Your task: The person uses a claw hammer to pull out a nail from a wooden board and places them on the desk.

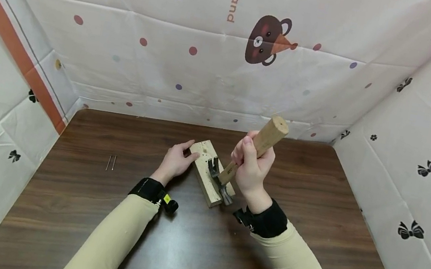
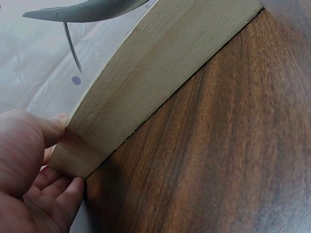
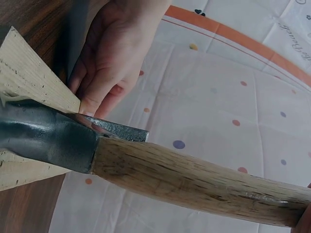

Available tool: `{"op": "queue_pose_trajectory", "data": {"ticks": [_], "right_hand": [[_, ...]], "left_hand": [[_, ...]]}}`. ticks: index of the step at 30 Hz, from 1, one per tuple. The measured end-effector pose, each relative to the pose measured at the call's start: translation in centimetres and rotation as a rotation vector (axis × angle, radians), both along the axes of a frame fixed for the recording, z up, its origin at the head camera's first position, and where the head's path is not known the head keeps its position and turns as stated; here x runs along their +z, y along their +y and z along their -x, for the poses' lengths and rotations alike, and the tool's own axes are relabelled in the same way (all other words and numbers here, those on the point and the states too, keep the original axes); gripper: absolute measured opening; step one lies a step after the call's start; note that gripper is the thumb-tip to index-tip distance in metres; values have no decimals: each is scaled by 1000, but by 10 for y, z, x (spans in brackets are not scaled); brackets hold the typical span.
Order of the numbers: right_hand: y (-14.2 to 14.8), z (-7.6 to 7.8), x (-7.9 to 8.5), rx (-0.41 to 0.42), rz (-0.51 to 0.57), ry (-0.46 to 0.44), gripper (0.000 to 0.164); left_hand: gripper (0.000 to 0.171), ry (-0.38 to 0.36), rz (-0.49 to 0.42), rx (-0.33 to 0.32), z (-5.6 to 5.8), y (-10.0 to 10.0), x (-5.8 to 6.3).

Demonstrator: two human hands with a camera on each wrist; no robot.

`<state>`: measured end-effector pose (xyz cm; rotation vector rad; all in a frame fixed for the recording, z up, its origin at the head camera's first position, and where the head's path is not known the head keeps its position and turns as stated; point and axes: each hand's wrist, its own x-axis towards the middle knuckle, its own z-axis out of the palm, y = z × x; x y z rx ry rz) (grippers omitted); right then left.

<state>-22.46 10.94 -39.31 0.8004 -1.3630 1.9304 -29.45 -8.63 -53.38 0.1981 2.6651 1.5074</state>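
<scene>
A pale wooden block (image 1: 205,151) lies slantwise on the table, small dark marks on its top face. My left hand (image 1: 174,161) holds its far-left end, thumb along the top edge and fingers at the end face, as the left wrist view shows. My right hand (image 1: 253,167) grips the wooden handle of a claw hammer (image 1: 269,139), which tilts up and away from the block. The dark metal hammer head (image 3: 46,133) overlaps the block's top. In the left wrist view a thin bent nail (image 2: 72,46) shows below the claw (image 2: 92,10).
Two nails (image 1: 111,163) lie side by side on the brown wood-grain table (image 1: 71,205), left of my left hand. White printed sheets (image 1: 145,65) rise behind the table and along both sides. Black straps with small cameras circle both wrists.
</scene>
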Motion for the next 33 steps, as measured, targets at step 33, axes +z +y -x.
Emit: {"op": "queue_pose_trajectory", "data": {"ticks": [33], "right_hand": [[2, -15, 15, 105, 63, -27, 15]], "left_hand": [[21, 605, -78, -180, -39, 13, 11]]}}
